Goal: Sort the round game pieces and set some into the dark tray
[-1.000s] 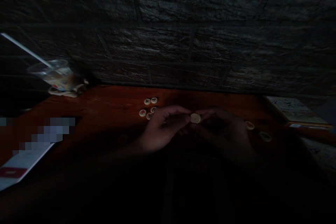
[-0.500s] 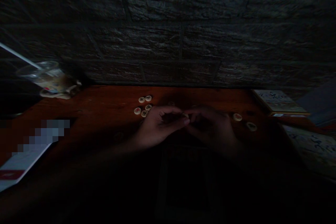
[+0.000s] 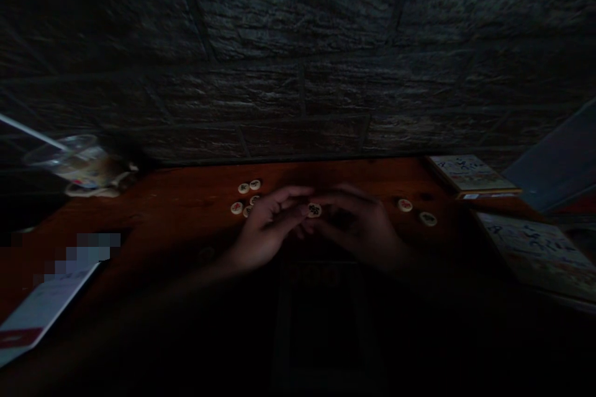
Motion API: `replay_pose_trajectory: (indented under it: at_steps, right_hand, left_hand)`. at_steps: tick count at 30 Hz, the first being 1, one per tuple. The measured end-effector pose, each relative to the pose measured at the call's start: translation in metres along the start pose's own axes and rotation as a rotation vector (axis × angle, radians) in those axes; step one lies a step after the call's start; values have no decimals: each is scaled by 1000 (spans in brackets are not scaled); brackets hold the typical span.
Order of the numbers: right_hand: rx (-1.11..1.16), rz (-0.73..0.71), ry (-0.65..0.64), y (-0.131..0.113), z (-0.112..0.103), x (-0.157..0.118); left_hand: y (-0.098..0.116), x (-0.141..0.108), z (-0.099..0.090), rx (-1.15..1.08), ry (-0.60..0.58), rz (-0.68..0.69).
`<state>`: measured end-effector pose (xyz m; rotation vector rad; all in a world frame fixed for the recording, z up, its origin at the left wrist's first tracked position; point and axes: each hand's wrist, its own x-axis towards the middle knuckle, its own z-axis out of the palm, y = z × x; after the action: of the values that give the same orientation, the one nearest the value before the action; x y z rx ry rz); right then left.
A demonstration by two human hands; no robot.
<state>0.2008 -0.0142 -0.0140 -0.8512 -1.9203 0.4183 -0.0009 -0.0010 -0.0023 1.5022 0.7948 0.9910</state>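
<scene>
Between my hands a round pale piece with a dark character (image 3: 314, 210) shows its face. My left hand (image 3: 267, 227) touches its left edge with thumb and fingers. On its right side, the fingers and thumb of my right hand (image 3: 356, 220) close on it. Several similar pieces lie left of my left hand, among them one with a red character (image 3: 237, 208); some are partly covered by that hand. To the right of my right hand lie another red-marked piece (image 3: 405, 205) and a dark-marked one (image 3: 428, 219).
Two flat boxes (image 3: 470, 175) (image 3: 540, 254) lie on the wooden table (image 3: 186, 189) at the right. A plastic cup with a straw (image 3: 84, 161) stands at the far left, and a white sheet (image 3: 51, 307) lies nearer. A stone wall borders the table's back.
The piece between my hands has turned so its marked face shows. The view has shifted, so the hands and table objects appear farther left.
</scene>
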Motion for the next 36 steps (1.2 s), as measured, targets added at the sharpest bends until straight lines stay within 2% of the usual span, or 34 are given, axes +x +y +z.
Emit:
replay_pose_trajectory:
  at_steps: [5, 8, 16, 19, 23, 26, 28, 32, 36]
  right_hand:
    - [-55, 38, -31, -2, -1, 1]
    - [-64, 0, -48, -3, -1, 1]
    - [-119, -106, -84, -3, -2, 0]
    - [-130, -116, -96, -6, -4, 0]
    - [-125, 56, -75, -14, -11, 4]
    - [-67, 215, 4, -20, -23, 13]
    - [-6, 262, 36, -26, -34, 19]
    - [38, 278, -50, -40, -55, 18]
    - [-29, 319, -192, -55, -61, -9]
  left_hand:
    - [-2, 0, 0, 22, 46, 19]
    - [-5, -1, -1, 45, 66, 36]
    - [-5, -4, 0, 282, -1, 159]
    - [-2, -5, 0, 346, 14, 203]
    - [3, -2, -4, 389, 71, 216]
    - [12, 1, -8, 391, 90, 215]
    - [22, 0, -10, 384, 112, 212]
    - [38, -16, -8, 479, 93, 246]
    - [34, -38, 2, 669, -42, 272]
